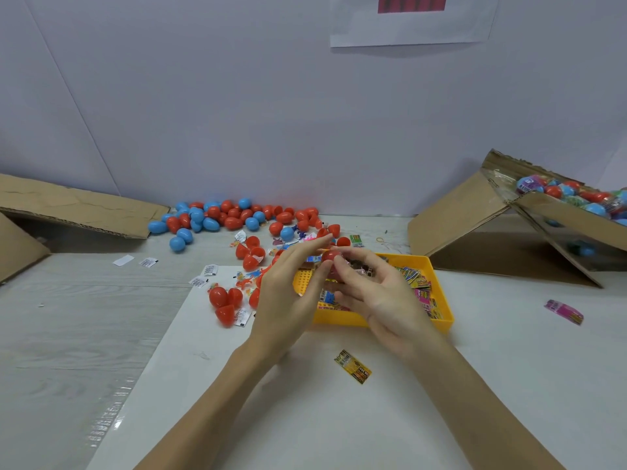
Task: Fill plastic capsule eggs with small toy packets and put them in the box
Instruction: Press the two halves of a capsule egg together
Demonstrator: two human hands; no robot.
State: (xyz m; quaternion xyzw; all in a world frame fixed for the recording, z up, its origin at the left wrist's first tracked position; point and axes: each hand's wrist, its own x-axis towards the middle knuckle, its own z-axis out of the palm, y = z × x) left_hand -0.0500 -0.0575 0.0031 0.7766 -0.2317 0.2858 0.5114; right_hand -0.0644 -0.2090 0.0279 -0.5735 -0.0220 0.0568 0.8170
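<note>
Both my hands meet above the yellow tray (441, 320) at the table's middle. Between them is a red capsule egg (330, 257) with a pink toy packet (354, 268) pressed against it. My left hand (288, 286) has its fingers stretched out, fingertips against the egg's left side. My right hand (376, 293) curls its fingers round the egg and the packet from the right. The tray holds several colourful toy packets (420, 286). A cardboard box (559, 225) at the right holds several filled eggs in a clear bag.
A heap of red and blue egg halves (234, 215) lies at the back centre, with more red halves (225, 301) left of my hands. A loose yellow packet (353, 366) lies in front of the tray, a pink packet (565, 312) at the right. A flattened cardboard box (68, 212) sits at the left.
</note>
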